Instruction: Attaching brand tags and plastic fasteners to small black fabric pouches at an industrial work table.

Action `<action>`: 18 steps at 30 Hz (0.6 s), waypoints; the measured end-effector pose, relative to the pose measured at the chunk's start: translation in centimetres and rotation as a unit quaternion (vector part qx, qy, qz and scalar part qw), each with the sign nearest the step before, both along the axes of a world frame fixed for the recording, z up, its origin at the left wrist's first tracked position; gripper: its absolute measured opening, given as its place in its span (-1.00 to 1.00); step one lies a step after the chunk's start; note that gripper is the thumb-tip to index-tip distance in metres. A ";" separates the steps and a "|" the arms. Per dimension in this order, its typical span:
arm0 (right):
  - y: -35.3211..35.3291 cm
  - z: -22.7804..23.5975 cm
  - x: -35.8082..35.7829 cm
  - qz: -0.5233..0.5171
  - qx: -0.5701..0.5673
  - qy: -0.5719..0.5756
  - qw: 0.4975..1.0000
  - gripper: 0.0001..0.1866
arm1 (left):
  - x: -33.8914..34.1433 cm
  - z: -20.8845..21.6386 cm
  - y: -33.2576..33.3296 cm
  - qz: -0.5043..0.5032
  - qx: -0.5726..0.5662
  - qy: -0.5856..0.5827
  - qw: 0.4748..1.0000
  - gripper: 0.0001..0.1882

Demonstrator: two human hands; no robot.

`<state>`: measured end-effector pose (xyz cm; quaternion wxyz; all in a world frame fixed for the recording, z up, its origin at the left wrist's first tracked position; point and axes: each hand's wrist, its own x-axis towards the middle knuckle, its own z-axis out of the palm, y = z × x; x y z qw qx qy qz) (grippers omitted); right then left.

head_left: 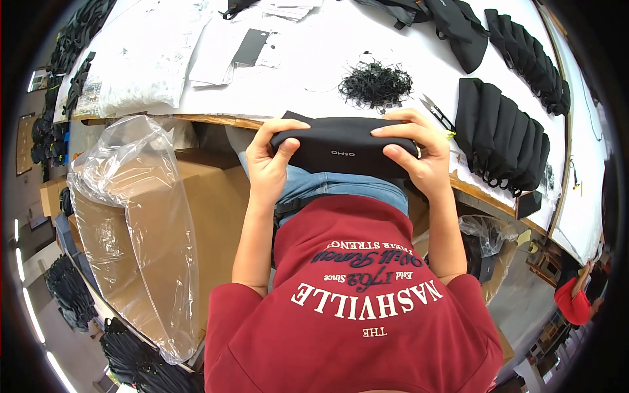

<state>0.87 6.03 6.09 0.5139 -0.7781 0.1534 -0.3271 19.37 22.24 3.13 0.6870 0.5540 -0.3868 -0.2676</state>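
Both hands were closed on one thing, a dark, elongated soft pouch (347, 157), held level above the person's lap, just at the near edge of the white table (288, 85); the left hand (274, 147) gripped its left end, thumb on the face toward the camera and fingers curled around the end; the right hand (422, 144) pinched the other end, fingers laid across the upper part and thumb pressed lower on the face; small pale lettering showed on that face, between the two thumbs.

Beyond the pouch, on the table, lay a tangled heap of thin black cords (375, 82); to its right, near the right hand, lay a pair of snips (438, 113), blades pointing away from the person; just beside them a row of black pouches (501, 137) lay overlapping one another, with a second row (527, 62) farther off toward the upper right; on the left part of the table were white papers (213, 65), a dark grey card (251, 48) and a crinkled, pale plastic sheet or bag (147, 65).

Left of the person stood a brown cardboard box (223, 190), with a clear plastic bag (131, 216) draped over it; the person wore a dark red shirt (354, 354) and blue jeans (321, 183).
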 end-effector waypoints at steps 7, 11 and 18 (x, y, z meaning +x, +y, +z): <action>-2.4 1.7 -3.9 0.135 0.102 0.195 0.966 -0.66 | -0.8 0.9 -0.5 -0.042 0.084 -0.051 0.994 -0.68; -3.7 3.0 -8.4 0.029 0.135 0.198 0.970 -0.67 | -1.2 0.1 -1.9 -0.121 0.063 0.057 0.989 -0.39; -7.0 5.6 -21.5 -0.489 0.038 0.056 0.870 -0.66 | -1.1 -1.2 -2.7 -0.128 0.148 0.082 0.977 -0.59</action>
